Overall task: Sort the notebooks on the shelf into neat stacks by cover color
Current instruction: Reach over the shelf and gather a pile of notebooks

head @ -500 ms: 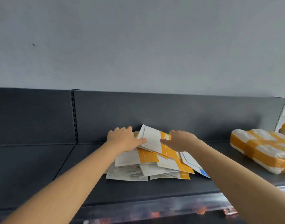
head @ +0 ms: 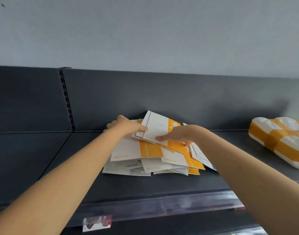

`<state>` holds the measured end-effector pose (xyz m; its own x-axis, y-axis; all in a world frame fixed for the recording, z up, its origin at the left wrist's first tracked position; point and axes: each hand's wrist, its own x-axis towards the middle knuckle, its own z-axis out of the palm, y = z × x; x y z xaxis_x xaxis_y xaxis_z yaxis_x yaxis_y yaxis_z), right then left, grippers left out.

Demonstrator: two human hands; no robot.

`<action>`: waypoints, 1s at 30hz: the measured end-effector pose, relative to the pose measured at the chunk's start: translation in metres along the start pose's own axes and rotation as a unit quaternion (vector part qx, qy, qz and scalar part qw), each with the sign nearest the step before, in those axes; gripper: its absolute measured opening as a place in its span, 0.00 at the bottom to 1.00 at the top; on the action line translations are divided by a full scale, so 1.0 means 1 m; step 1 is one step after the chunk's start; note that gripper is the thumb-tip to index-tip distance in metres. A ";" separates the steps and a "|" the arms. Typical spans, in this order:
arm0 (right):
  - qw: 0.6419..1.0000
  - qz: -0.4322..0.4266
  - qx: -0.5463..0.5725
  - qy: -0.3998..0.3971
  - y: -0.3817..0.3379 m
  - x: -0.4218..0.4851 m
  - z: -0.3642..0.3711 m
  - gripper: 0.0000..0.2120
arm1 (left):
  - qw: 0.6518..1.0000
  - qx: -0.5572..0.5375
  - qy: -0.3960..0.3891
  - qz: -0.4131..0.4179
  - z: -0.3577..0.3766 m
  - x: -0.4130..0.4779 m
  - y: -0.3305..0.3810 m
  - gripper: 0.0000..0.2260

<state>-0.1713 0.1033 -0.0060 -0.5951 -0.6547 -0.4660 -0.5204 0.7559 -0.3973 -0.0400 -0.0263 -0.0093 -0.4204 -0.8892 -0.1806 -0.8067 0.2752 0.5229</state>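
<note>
**Both hands on the top notebook**

Both arms are stretched out to the pile of notebooks [head: 145, 160], which sits in a loose, fanned heap mid-shelf [head: 145, 189], hard up to the back edge against the dark back panel [head: 162, 99]. The top notebook [head: 159, 128], white with an orange band, is tilted and skewed across the rest. The left hand [head: 125, 128] grips its left edge, thumb on the cover, fingers curled behind. The right hand [head: 177, 135] clamps the near right side, thumb laid flat across the white, fingertips tucked down onto orange. The hands are close but not touching. A sliver of a blue cover [head: 213, 167] peeks out at the pile's right. Well apart, at the right end of the shelf, lies a white package [head: 277, 139] banded with orange tape.
</note>
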 end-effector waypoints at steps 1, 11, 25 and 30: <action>1.000 0.003 0.010 0.002 -0.001 0.000 -0.001 0.48 | 0.999 -0.034 -0.024 -0.003 -0.002 0.002 -0.001 0.51; 0.997 -0.013 0.069 0.031 -0.020 -0.001 -0.001 0.47 | 0.988 -0.126 0.025 0.082 -0.009 0.008 -0.007 0.52; 0.962 -0.059 0.205 0.171 -0.032 -0.008 0.017 0.36 | 0.894 -0.424 -0.146 0.025 -0.034 0.008 -0.045 0.10; 0.868 -0.100 0.486 0.027 -0.040 -0.014 0.009 0.27 | 0.854 -0.497 -0.138 0.066 -0.056 0.002 -0.041 0.12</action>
<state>-0.1363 0.0821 0.0093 -0.5936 -0.7532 -0.2834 0.1294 0.2583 -0.9574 0.0154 -0.0601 0.0152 -0.6736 -0.7160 -0.1834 -0.0517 -0.2019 0.9780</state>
